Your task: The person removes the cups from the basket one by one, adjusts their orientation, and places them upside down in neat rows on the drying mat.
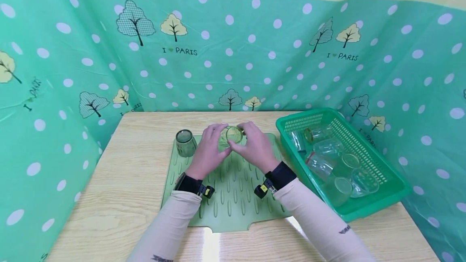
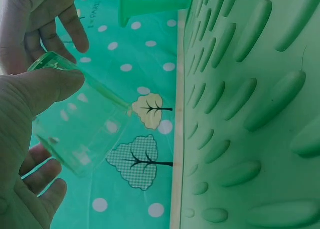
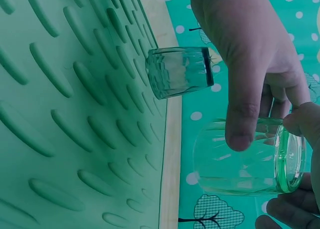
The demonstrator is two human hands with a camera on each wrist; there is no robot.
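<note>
Both hands hold one clear glass (image 1: 233, 136) in the air just above the far part of the green ridged mat (image 1: 233, 197), near its back edge. The left hand (image 1: 208, 151) grips it with the thumb (image 2: 47, 86) pressed along the side and the other fingers curled under it. The right hand (image 1: 255, 144) grasps it from the other side, its fingers bent around the rim end; in the right wrist view a fingertip (image 3: 240, 134) lies flat on the glass wall and further fingertips wrap the rim from below. The glass is tilted, not upright, and does not touch the mat in the wrist views. A second glass (image 1: 185, 142) stands on the mat's far left corner, just beside the left hand but apart from it. To the right of the mat, close to its edge, sits a green basket (image 1: 378, 173) with several more clear glasses (image 1: 329, 161) lying in it. The wooden table (image 1: 123, 189) shows bare board left of the mat and a strip in front of it. A green dotted cloth (image 1: 233, 51) stands as a wall behind the table and on both sides, close behind the mat's far edge.
</note>
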